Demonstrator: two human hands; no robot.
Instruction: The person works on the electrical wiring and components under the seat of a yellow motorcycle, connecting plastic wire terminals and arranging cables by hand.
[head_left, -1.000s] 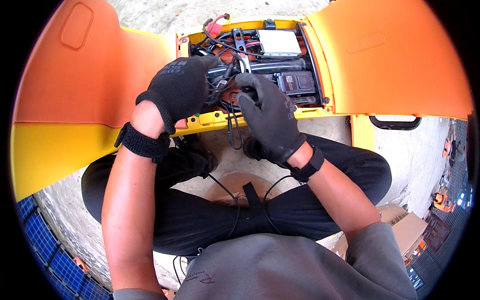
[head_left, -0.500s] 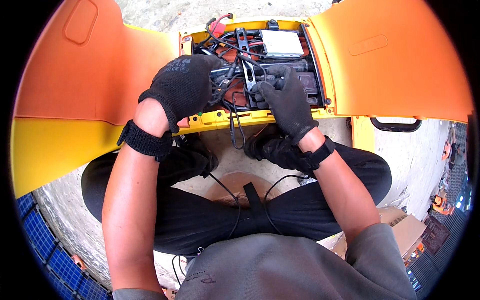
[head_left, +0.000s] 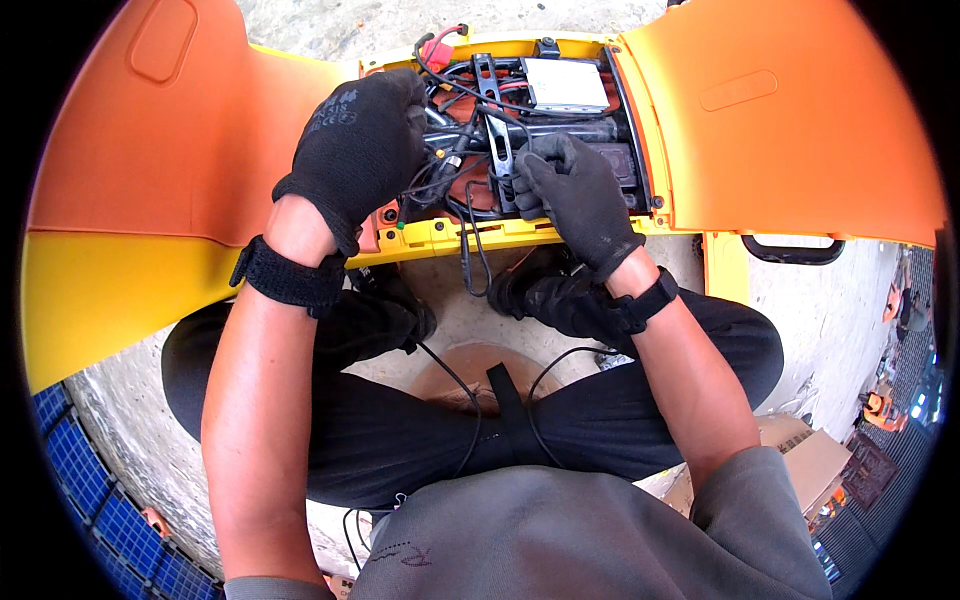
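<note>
Both my hands wear black knit gloves and are over an open compartment in an orange and yellow body. My left hand [head_left: 355, 145] is curled at the compartment's left end, beside a bundle of black cables [head_left: 450, 150]; whatever its fingers hold is hidden. Near the lower middle, my right hand [head_left: 580, 195] has its fingers pinched together beside a slotted metal bracket [head_left: 499, 140]. A thin black cable runs close to those fingertips, but I cannot see whether they grip it. Behind, a white box-shaped unit [head_left: 565, 86] sits beside a red connector [head_left: 436, 55].
Large orange panels flank the compartment, one on the left [head_left: 160, 130] and one on the right [head_left: 780, 120]. A looped cable [head_left: 468, 250] hangs over the yellow front edge. A black handle [head_left: 792, 250] is at right. Cardboard [head_left: 805, 465] lies lower right, blue crates [head_left: 85, 480] lower left.
My left hand has shifted up and away from me, uncovering more cables and the front left corner. The right hand has moved slightly right and down, with its fingers curled more tightly.
</note>
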